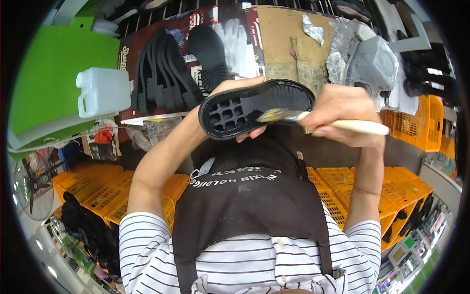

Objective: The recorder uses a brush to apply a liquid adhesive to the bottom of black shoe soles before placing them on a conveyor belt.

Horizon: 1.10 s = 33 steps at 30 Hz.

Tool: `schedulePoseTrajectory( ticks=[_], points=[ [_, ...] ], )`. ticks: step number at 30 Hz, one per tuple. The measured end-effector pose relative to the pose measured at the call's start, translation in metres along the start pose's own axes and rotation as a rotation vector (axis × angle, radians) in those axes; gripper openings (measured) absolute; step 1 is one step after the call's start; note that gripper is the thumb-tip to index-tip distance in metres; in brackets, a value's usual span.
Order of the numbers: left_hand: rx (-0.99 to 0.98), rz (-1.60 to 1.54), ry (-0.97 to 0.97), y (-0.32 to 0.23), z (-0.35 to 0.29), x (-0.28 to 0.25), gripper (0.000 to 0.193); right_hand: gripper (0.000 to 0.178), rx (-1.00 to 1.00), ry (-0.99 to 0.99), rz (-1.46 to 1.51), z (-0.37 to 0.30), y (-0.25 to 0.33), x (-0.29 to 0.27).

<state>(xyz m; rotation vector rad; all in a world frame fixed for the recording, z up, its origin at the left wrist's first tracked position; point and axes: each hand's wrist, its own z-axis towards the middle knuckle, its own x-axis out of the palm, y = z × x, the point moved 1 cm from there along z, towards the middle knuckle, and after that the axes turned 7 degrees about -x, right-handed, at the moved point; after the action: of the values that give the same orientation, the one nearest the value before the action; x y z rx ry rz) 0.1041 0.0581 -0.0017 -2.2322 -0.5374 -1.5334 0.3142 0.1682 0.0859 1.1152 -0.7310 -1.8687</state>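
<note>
A black shoe sole (274, 95) lies across my left hand (240, 84), its hollow inner side with a grid of square pockets facing up. The fingers of that hand wrap round the sole's far and near edges, partly hidden beneath it. My right hand (340, 115) grips a paintbrush (360, 126) by its pale handle. Its light bristles touch or hover just over the middle of the sole, slightly blurred. Beyond my left forearm stands a row of black soles (164, 73) on edge, beside one sole lying flat (209, 54).
White gloves (234, 46) and brown cardboard (279, 39) cover the bench. A white plastic jug (104, 92) stands at left on a green surface (58, 63). A grey, smeared container (373, 63) sits at right. Orange crates (105, 191) stand on both sides of me.
</note>
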Motion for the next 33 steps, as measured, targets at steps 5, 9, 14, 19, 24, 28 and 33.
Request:
schedulePoseTrajectory(
  ticks=[5, 9, 14, 19, 24, 28, 33],
  points=[
    [-0.034, -0.006, 0.026, 0.006, 0.003, 0.004, 0.068, 0.019, 0.004, -0.205, -0.073, -0.004, -0.019, 0.024],
    [-0.002, -0.058, 0.176, 0.012, -0.002, -0.009, 0.075, 0.018, 0.104, -0.195, -0.204, -0.024, -0.03, 0.011],
    [0.107, 0.001, -0.067, 0.019, -0.004, -0.002, 0.072, 0.014, 0.347, -0.257, -0.365, -0.044, -0.026, 0.004],
    [0.33, 0.221, -0.268, 0.028, 0.0, 0.013, 0.07, 0.011, 0.676, -0.644, -0.214, -0.047, -0.026, 0.032],
    [0.47, 0.499, -0.466, 0.031, 0.006, 0.007, 0.068, 0.015, 0.828, -0.782, 0.212, -0.029, -0.018, 0.054],
    [0.411, 0.353, -0.433, 0.028, 0.003, 0.005, 0.071, 0.015, 0.733, -0.795, 0.347, -0.026, -0.013, 0.048],
    [0.481, 0.344, -0.38, 0.028, 0.006, 0.004, 0.07, 0.015, 0.192, -0.489, -0.489, -0.022, -0.022, 0.057]
  ],
)
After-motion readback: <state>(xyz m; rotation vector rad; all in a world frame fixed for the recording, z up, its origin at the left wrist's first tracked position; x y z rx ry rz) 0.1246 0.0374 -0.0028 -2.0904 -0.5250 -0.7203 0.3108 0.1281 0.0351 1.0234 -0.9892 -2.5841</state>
